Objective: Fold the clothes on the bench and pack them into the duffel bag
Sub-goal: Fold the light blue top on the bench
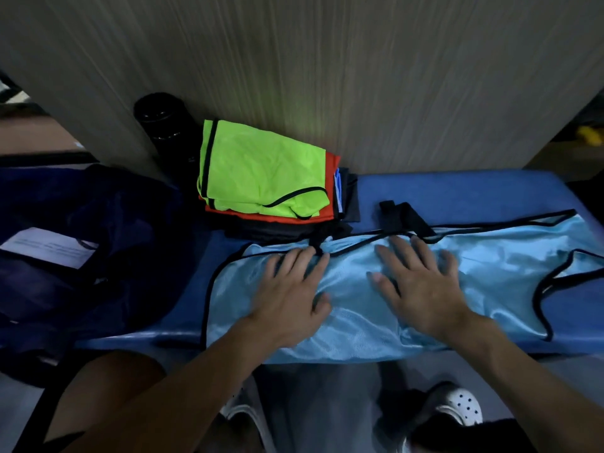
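Note:
A light blue mesh vest with black trim lies spread across the blue bench. My left hand and my right hand both lie flat on it with fingers straight and spread, side by side near its middle. Behind them stands a stack of folded clothes: a neon green vest on top, an orange one under it, dark pieces below. The dark navy duffel bag sits at the left end of the bench, a white paper label on it.
A black cylinder-shaped object leans against the grey wall panel behind the stack. A black strap lies on the bench by the vest's far edge. My feet in white perforated clogs stand on the floor below the bench's front edge.

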{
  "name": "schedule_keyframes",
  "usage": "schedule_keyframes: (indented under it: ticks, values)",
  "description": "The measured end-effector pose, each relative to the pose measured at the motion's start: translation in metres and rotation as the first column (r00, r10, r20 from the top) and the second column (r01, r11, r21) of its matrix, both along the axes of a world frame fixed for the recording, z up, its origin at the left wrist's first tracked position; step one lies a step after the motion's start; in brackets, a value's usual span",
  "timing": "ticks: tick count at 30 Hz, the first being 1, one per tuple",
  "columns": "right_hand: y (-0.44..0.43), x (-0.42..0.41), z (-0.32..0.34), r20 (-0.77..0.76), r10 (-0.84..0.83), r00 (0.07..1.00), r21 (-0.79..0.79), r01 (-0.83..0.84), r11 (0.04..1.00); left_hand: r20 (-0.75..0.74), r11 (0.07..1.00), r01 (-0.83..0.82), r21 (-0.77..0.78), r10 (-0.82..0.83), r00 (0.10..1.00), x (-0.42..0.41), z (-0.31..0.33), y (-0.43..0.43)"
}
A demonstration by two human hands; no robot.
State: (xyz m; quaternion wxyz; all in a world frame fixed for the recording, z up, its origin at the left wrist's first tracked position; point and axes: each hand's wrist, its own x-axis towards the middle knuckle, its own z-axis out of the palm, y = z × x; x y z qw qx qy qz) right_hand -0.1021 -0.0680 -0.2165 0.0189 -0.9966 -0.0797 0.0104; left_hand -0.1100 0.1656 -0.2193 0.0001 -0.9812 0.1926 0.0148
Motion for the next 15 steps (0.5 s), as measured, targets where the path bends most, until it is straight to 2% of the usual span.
schedule_keyframes:
  ticks: [2, 3, 6, 7, 11, 15]
  values:
    - [-0.003, -0.002, -0.004, 0.019, 0.061, 0.998, 0.016, -0.061, 0.998, 0.006, 0.999, -0.043, -0.017, 0.043, 0.999, -0.001, 0.001, 0.0]
    - [-0.006, -0.004, -0.002, 0.074, 0.069, 0.995, 0.054, -0.073, 0.996, 0.056, 0.996, -0.046, -0.074, 0.05, 0.997, -0.002, 0.004, -0.002]
    - [-0.021, -0.005, 0.017, 0.27, 0.032, 0.962, 0.15, -0.075, 0.986, 0.299, 0.955, 0.112, -0.276, -0.026, 0.954, -0.006, 0.017, -0.025]
    - [-0.03, -0.005, 0.022, 0.294, -0.016, 0.956, 0.173, -0.037, 0.984, 0.316, 0.937, 0.181, -0.298, -0.082, 0.945, -0.004, 0.022, -0.039]
    - [-0.081, -0.008, 0.016, 0.143, -0.279, 0.949, 0.084, 0.269, 0.959, 0.186, 0.901, 0.337, -0.274, -0.294, 0.937, 0.009, 0.017, -0.091]
    - [-0.117, -0.015, -0.001, -0.098, -0.258, 0.961, -0.014, 0.258, 0.966, 0.032, 0.934, 0.336, -0.121, -0.335, 0.942, 0.008, -0.012, -0.107]
